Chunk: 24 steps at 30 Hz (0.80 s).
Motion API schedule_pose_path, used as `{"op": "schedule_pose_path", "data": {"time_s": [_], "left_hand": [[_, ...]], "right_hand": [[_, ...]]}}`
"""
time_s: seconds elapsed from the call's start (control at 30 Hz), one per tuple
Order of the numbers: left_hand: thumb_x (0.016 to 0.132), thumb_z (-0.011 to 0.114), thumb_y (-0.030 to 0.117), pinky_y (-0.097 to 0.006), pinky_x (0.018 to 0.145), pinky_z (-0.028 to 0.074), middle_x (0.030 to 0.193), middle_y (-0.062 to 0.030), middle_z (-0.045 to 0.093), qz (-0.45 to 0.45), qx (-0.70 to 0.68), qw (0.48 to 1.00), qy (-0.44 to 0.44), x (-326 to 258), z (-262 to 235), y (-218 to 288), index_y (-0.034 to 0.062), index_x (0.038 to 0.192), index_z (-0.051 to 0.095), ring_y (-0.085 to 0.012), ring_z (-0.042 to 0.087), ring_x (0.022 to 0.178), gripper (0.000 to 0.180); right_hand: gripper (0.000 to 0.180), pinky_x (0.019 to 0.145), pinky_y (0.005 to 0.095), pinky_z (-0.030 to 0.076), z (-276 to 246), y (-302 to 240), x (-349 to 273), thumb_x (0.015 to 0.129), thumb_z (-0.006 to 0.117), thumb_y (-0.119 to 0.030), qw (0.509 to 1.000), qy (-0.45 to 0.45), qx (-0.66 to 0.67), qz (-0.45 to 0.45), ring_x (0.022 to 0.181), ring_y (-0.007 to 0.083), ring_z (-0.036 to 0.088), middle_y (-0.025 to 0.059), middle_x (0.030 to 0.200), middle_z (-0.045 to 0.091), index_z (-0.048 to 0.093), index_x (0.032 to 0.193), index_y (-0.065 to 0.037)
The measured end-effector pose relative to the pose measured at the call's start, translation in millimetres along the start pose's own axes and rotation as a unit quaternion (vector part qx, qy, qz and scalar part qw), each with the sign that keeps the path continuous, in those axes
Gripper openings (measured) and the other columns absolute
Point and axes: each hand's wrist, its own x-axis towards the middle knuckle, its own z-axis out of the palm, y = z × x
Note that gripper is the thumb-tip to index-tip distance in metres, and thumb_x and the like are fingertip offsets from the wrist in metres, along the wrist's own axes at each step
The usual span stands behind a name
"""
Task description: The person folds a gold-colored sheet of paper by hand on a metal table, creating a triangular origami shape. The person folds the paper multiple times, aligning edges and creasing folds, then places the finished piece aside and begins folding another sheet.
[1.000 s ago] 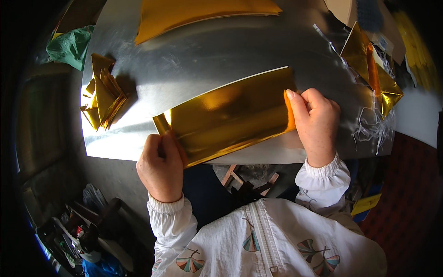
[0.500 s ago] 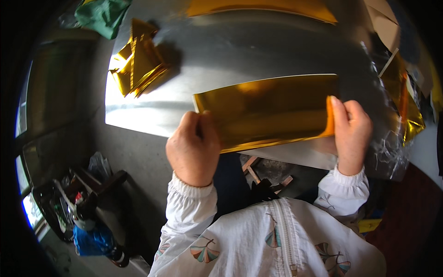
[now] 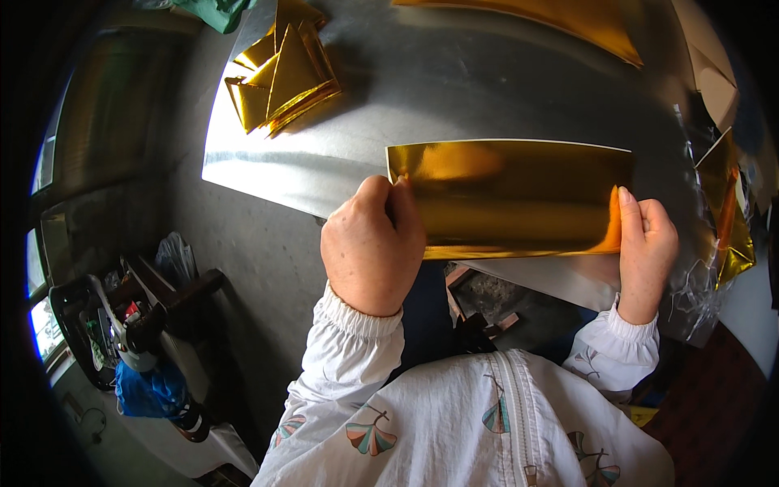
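Observation:
A shiny gold foil paper sheet [image 3: 519, 195] is stretched level between my two hands, over the near edge of a grey metal tabletop [image 3: 454, 97]. My left hand [image 3: 375, 243] is closed, pinching the sheet's left end between thumb and fingers. At the other end, my right hand [image 3: 647, 243] grips the right edge with the thumb on top. The sheet's lower edge looks curved or folded over; its underside is hidden. A pile of folded gold foil pieces [image 3: 292, 77] lies on the table at the upper left.
Another gold foil sheet [image 3: 535, 23] lies along the far side. Crumpled clear plastic [image 3: 690, 276] and more gold foil [image 3: 734, 264] sit at the right edge. A green bag [image 3: 215, 12] is at the far left. Below left stands a dark chair [image 3: 174, 288] with a blue bag [image 3: 150, 390].
The view has shifted, so the table and foil pile appear farther right and higher. Both hands still hold the gold sheet, which now sits more level.

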Motion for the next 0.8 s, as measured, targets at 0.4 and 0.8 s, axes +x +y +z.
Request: {"op": "schedule_pose_path", "data": {"time_s": [0.4,0.8], "left_hand": [[0.091,0.059,0.014,-0.042,0.051,0.047,0.057,-0.0191,0.056,0.023,0.007,1.000,0.015,-2.1,2.7,-3.4,0.0010,0.065,0.052,-0.0382,0.060,0.054,0.030],[0.092,0.059,0.016,-0.043,0.050,0.047,0.058,-0.0200,0.057,-0.012,0.003,1.000,-0.008,0.3,-0.2,2.3,0.0011,0.064,0.052,-0.0387,0.060,0.055,0.033]], "right_hand": [[0.037,0.047,0.0347,0.035,2.7,-3.3,-0.6,0.088,0.073,-0.025,1.000,0.017,-0.016,-0.015,0.047,0.0201,0.041,0.0111,0.054,0.048,0.055,0.067,0.000],[0.037,0.047,0.0345,0.035,5.0,-5.5,-0.5,0.088,0.073,-0.025,0.999,0.027,-0.010,-0.018,0.047,0.0189,0.041,0.0106,0.054,0.047,0.055,0.068,0.000]]}}
